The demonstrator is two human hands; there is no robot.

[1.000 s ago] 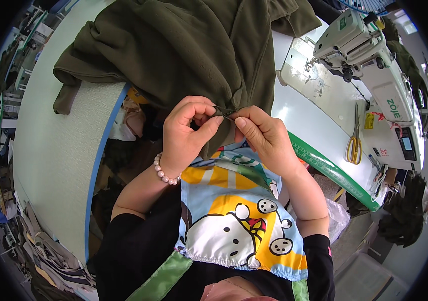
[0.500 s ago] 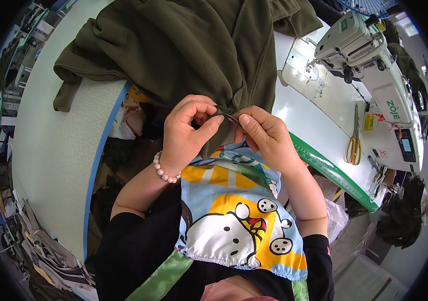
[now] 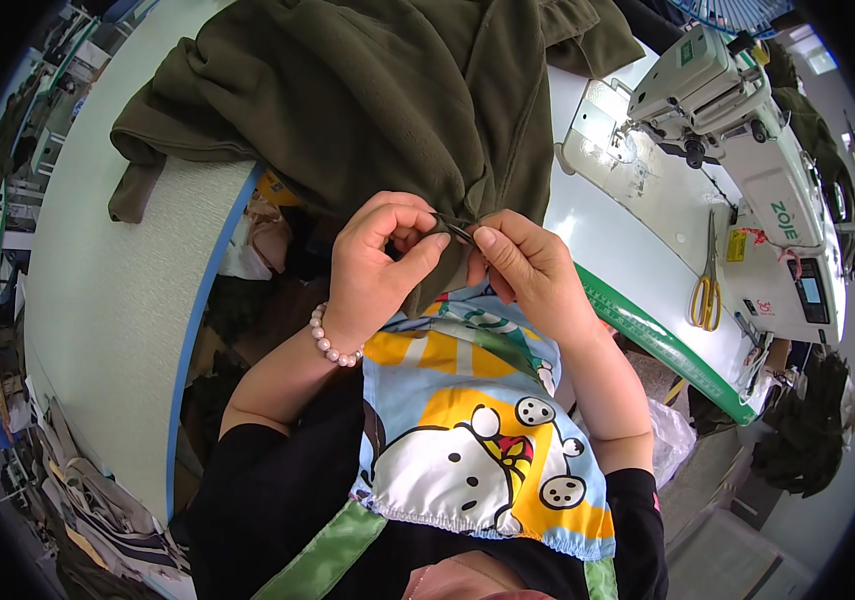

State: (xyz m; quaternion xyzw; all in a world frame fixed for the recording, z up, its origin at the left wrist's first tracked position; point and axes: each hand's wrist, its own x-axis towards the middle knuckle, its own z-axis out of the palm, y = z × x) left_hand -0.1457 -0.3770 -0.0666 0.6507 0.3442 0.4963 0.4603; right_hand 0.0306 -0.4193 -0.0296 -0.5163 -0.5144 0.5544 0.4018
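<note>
A large dark olive fleece garment (image 3: pixel 347 90) lies bunched over the table and hangs down toward my lap. My left hand (image 3: pixel 382 245), with a beaded bracelet on its wrist, pinches a small piece of the garment between thumb and fingers. Close beside it, my right hand (image 3: pixel 522 255) is closed, thumb against forefinger, at the same spot. Between the fingertips shows a thin dark shiny sliver (image 3: pixel 460 233), too small to identify. Fingers hide most of what is pinched there.
At the right stands a white sewing machine (image 3: pixel 747 140) on the table. Yellow-handled scissors (image 3: pixel 707 295) lie beside it. A green ruler strip (image 3: pixel 662 345) runs along the table edge. The left tabletop (image 3: pixel 107 300) has a blue edge, with cloth scraps below. A patterned apron (image 3: pixel 487 430) covers my front.
Both hands stay at almost the same place, with only a slight shift of the fingers. The thin dark sliver between them is a little more exposed.
</note>
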